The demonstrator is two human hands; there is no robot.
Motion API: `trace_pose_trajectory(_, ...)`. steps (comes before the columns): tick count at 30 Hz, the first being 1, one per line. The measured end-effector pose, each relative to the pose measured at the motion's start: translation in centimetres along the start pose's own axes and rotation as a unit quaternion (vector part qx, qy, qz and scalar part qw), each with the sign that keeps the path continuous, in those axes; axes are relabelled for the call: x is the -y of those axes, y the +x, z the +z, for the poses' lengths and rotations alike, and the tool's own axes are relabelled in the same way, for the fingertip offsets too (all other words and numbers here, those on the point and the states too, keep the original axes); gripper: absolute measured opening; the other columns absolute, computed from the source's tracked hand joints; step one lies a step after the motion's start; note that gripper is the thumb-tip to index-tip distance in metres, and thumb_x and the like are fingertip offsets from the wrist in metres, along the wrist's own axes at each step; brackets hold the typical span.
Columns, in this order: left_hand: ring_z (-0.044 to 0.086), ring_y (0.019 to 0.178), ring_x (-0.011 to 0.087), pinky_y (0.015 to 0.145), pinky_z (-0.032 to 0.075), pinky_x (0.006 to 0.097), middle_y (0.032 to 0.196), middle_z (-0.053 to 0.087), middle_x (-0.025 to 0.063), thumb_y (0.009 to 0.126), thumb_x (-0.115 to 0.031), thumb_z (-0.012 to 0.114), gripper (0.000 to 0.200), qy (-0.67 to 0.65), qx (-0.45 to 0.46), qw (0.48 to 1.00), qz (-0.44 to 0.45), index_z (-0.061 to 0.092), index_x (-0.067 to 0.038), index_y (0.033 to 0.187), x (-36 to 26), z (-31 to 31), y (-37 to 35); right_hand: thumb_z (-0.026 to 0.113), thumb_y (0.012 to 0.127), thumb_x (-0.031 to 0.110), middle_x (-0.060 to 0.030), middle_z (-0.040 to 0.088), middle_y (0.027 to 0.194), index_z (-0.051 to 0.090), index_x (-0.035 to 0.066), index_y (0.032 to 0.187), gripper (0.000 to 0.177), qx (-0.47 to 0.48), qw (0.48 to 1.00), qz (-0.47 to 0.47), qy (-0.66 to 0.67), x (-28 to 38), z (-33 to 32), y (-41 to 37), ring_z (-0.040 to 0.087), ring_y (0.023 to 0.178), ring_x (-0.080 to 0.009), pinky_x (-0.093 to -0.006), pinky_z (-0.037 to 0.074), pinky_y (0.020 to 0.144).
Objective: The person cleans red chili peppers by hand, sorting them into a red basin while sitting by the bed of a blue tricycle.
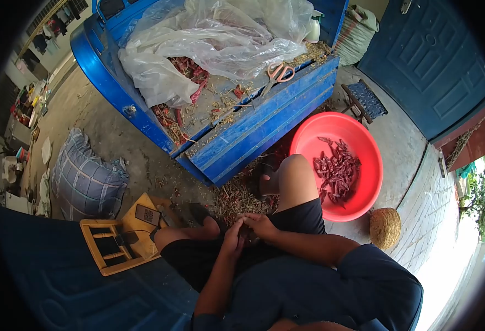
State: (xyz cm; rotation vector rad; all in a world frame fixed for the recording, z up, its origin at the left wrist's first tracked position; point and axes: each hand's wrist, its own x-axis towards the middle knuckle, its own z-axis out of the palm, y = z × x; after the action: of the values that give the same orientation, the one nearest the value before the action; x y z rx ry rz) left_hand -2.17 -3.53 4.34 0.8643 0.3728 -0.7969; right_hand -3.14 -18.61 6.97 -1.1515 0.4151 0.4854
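Observation:
Over my lap, my left hand [232,238] and my right hand [260,227] meet with their fingertips together. Both are closed. Something small and dark may be between them, but the fingers hide it. To the right of my knee stands a red plastic basin [370,190] that holds a heap of dark red dried chili peppers [337,168]. Below my hands, stems and scraps [237,199] litter the ground between my feet.
A blue truck bed [270,124] ahead carries plastic sheeting [215,41], chilies and orange-handled scissors [278,74]. A wooden chair [126,237] with a phone-like object and a stuffed plaid sack [88,176] are left. A small stool [365,99] and woven basket [385,228] are right.

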Motion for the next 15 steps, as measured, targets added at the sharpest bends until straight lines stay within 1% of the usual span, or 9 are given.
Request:
trace_pose_trajectory(2,0.061,0.109,0.0163,0.093,0.048,0.0310,0.119,0.063,0.0062,0.103,-0.026,0.048,0.028,-0.001,-0.030,1.000,0.006,0.057,-0.007,0.122,-0.7,0.6,-0.1,0.054,0.102,0.021,-0.0008,0.068,0.105,0.065,0.004,0.122,0.028,0.006,0.999,0.003,0.052,1.1,0.7,-0.8,0.061,0.091,-0.0060,-0.0234,0.050,0.079)
trace_pose_trajectory(4,0.063,0.097,0.0129,0.084,0.050,0.0254,0.111,0.065,0.0050,0.101,-0.026,0.053,0.031,-0.036,-0.015,0.998,0.055,0.059,-0.003,0.122,-0.9,1.2,-0.3,0.053,0.102,0.021,-0.0005,0.067,0.105,0.064,0.004,0.122,0.028,0.018,0.995,0.014,0.100,1.1,1.0,-0.7,0.060,0.092,-0.0063,-0.0236,0.050,0.080)
trace_pose_trajectory(7,0.064,0.090,0.0123,0.079,0.052,0.0253,0.105,0.066,0.0040,0.101,-0.024,0.054,0.029,-0.035,-0.040,0.999,0.011,0.060,-0.004,0.119,1.0,-1.5,1.4,0.053,0.102,0.021,-0.0005,0.066,0.106,0.064,0.004,0.123,0.028,0.015,0.997,-0.050,0.048,-1.0,0.0,1.4,0.060,0.093,-0.0078,-0.0247,0.049,0.082)
trace_pose_trajectory(8,0.064,0.090,0.0123,0.079,0.052,0.0253,0.105,0.066,0.0040,0.101,-0.024,0.054,0.029,-0.039,-0.049,0.998,0.017,0.060,-0.004,0.119,1.2,-1.5,1.1,0.053,0.102,0.022,-0.0003,0.066,0.105,0.064,0.005,0.122,0.028,0.010,0.996,-0.083,-0.038,-2.9,-1.1,2.8,0.060,0.094,-0.0085,-0.0258,0.049,0.083)
trace_pose_trajectory(9,0.064,0.096,0.0147,0.084,0.052,0.0287,0.110,0.066,0.0058,0.101,-0.024,0.052,0.028,-0.031,-0.047,0.998,0.007,0.060,-0.004,0.120,1.1,-1.2,0.9,0.053,0.102,0.022,-0.0001,0.065,0.105,0.064,0.005,0.122,0.028,0.005,0.986,-0.118,-0.122,-3.1,-1.3,3.1,0.059,0.095,-0.0092,-0.0269,0.049,0.085)
trace_pose_trajectory(10,0.065,0.102,0.0171,0.090,0.052,0.0321,0.114,0.065,0.0075,0.101,-0.023,0.050,0.028,-0.023,-0.042,0.999,-0.003,0.059,-0.005,0.121,0.8,-1.1,0.7,0.053,0.102,0.022,-0.0001,0.065,0.105,0.064,0.005,0.122,0.028,0.014,0.986,-0.117,-0.122,-3.3,-1.8,3.2,0.059,0.095,-0.0092,-0.0269,0.049,0.085)
trace_pose_trajectory(12,0.066,0.101,0.0177,0.089,0.052,0.0328,0.115,0.066,0.0083,0.101,-0.023,0.048,0.030,-0.020,-0.052,0.998,-0.001,0.059,-0.005,0.122,-0.6,0.3,-0.8,0.054,0.101,0.023,0.0001,0.065,0.104,0.064,0.007,0.121,0.028,0.059,0.990,-0.021,-0.123,-1.6,-2.0,2.3,0.059,0.093,-0.0089,-0.0271,0.049,0.082)
trace_pose_trajectory(14,0.066,0.101,0.0183,0.088,0.053,0.0335,0.115,0.066,0.0091,0.102,-0.024,0.046,0.031,-0.018,-0.058,0.998,-0.004,0.058,-0.004,0.123,-1.2,0.7,-1.4,0.054,0.100,0.023,0.0010,0.064,0.103,0.064,0.008,0.122,0.027,0.069,0.996,0.012,-0.057,-0.6,-1.6,1.3,0.058,0.089,-0.0077,-0.0256,0.048,0.076)
trace_pose_trajectory(15,0.066,0.102,0.0184,0.088,0.053,0.0338,0.114,0.066,0.0091,0.102,-0.024,0.044,0.034,-0.024,0.000,1.000,-0.014,0.057,-0.003,0.125,-1.3,0.5,-1.5,0.055,0.100,0.022,0.0012,0.064,0.102,0.064,0.008,0.123,0.028,0.093,0.994,0.037,-0.049,0.6,-1.4,0.6,0.058,0.087,-0.0076,-0.0255,0.049,0.076)
